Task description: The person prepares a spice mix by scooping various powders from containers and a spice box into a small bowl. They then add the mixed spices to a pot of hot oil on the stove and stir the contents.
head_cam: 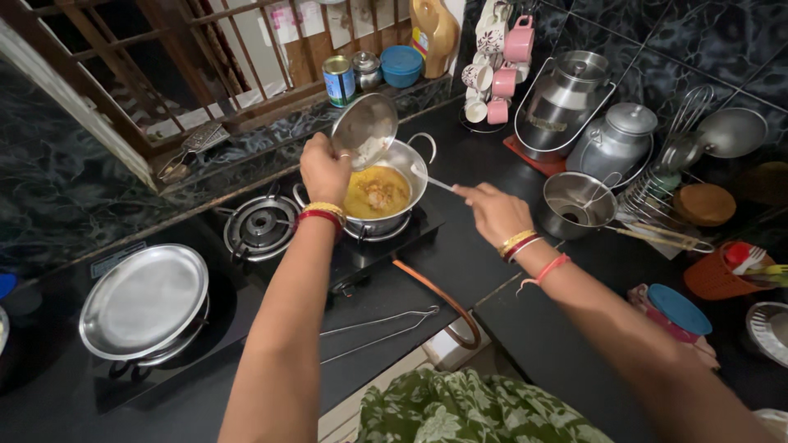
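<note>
My left hand [324,170] holds a small steel bowl [365,130] tilted over a steel pot [392,190] that stands on the right burner of a black gas stove [361,254]. The pot holds a yellow curry. White bits cling inside the tilted bowl. My right hand [492,212] grips the handle of a metal spoon [432,180] whose head rests inside the pot, at its right rim. Both wrists wear bangles.
The left burner [261,226] is bare. A lidded steel pan [145,305] sits at the left, tongs [382,328] lie near the counter's front edge. Steel milk cans [574,102], a small pot [576,205], a mug rack [497,66] and a utensil rack [681,164] crowd the right.
</note>
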